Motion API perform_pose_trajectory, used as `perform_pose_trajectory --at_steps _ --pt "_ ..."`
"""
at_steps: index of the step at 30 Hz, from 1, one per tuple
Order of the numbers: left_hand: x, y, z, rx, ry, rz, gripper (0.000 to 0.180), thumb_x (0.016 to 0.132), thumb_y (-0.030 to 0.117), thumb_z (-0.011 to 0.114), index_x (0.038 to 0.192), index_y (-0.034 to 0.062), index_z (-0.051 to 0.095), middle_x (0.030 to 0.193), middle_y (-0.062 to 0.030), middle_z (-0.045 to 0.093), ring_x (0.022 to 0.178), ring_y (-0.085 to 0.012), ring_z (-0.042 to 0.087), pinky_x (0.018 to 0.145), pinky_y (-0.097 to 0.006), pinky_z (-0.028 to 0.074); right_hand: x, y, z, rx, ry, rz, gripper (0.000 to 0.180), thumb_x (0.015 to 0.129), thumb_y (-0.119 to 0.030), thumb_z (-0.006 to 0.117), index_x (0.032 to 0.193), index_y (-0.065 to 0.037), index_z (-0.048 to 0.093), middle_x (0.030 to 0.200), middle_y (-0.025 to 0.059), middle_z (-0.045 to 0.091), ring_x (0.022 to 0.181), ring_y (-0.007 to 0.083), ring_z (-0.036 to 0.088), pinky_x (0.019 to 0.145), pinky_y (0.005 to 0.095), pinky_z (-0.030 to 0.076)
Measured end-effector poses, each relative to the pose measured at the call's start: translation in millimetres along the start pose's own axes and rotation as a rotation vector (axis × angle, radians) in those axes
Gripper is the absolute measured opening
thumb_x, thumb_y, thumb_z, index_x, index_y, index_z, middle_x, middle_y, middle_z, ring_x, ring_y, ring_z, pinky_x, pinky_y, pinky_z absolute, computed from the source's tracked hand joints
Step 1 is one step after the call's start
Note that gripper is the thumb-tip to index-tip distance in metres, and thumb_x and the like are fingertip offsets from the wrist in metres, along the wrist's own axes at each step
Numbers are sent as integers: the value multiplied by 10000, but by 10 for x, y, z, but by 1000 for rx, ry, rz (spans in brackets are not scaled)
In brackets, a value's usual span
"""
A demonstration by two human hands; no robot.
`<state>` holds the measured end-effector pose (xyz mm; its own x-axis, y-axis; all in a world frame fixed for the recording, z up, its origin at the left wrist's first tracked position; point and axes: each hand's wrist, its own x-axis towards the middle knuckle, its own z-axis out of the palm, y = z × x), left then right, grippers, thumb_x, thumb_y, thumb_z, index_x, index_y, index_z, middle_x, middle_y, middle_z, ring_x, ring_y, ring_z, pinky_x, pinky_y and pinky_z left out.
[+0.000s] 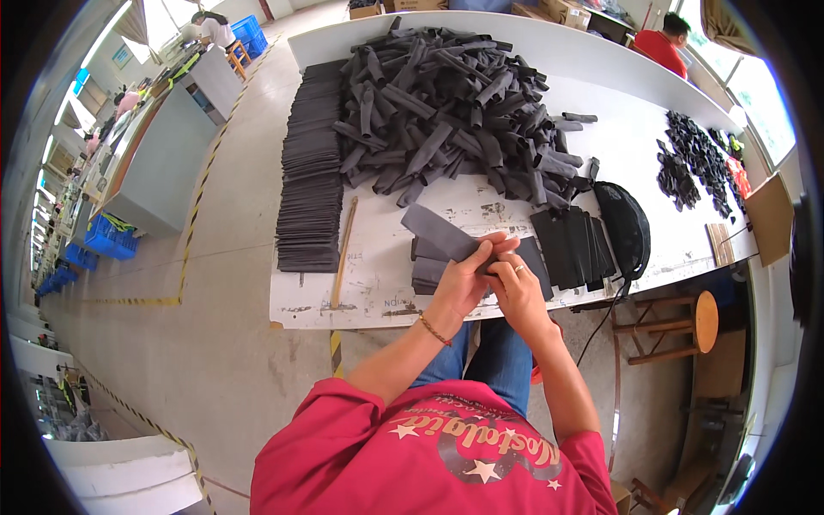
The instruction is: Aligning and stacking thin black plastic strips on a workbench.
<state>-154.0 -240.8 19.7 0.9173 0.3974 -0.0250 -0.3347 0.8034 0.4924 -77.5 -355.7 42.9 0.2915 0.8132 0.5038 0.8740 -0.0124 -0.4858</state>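
A dark grey fabric strip (pixel 439 230) is held up over the table's near edge, its free end pointing to the far left. My left hand (pixel 464 281) grips the strip between thumb and fingers. My right hand (pixel 518 290) is closed at the strip's near end, its fingertips against those of the left. Below them lies a small stack of grey fabric pieces (pixel 427 273), partly hidden by my hands. Flat black pieces (pixel 562 249) are fanned out to the right. Farther back rises a large heap of loose, curled dark strips (pixel 438 103).
A long neat row of stacked dark pieces (pixel 309 172) lines the white table's (pixel 300 300) left side, beside a thin wooden stick (pixel 345 253). On the right are a black mesh-like item (pixel 625 230) with a cord, small black pieces (pixel 699 159) and a wooden stool (pixel 705 322).
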Motion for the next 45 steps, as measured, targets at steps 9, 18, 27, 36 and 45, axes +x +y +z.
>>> perform_pose_trajectory --at_steps 9,18,27,36,45 --pt "42 132 123 -46 143 358 337 1026 244 486 1217 -31 525 1063 -157 675 1068 -306 641 1011 -418 476 131 -36 -72 97 70 -45 168 784 24 699 905 -6 587 956 145 605 803 338 615 678 402 505" --pt "22 80 84 -27 135 347 322 1010 233 522 1204 -23 547 1052 -149 683 1036 -306 656 991 -426 495 131 -12 -18 151 108 -33 114 814 21 695 884 8 607 899 138 606 726 307 604 626 361 490" --pt "11 53 75 -46 132 355 314 998 229 546 1207 -5 563 1037 -132 694 1032 -295 660 960 -406 506 128 12 11 167 63 -7 158 775 33 690 908 -6 613 939 138 615 812 333 624 694 397 506" --pt "-4 65 56 -28 150 352 331 1023 231 495 1222 -28 544 1065 -159 681 1057 -303 648 975 -409 495 123 -18 43 181 51 10 165 780 29 691 923 0 615 965 149 623 812 341 621 702 393 508" --pt "67 306 3 7 117 440 401 1031 279 457 1241 -57 521 1185 -205 642 1207 -335 563 1114 -441 380 65 -186 365 779 382 506 107 913 -108 673 889 -15 628 993 11 581 825 67 543 724 213 443"
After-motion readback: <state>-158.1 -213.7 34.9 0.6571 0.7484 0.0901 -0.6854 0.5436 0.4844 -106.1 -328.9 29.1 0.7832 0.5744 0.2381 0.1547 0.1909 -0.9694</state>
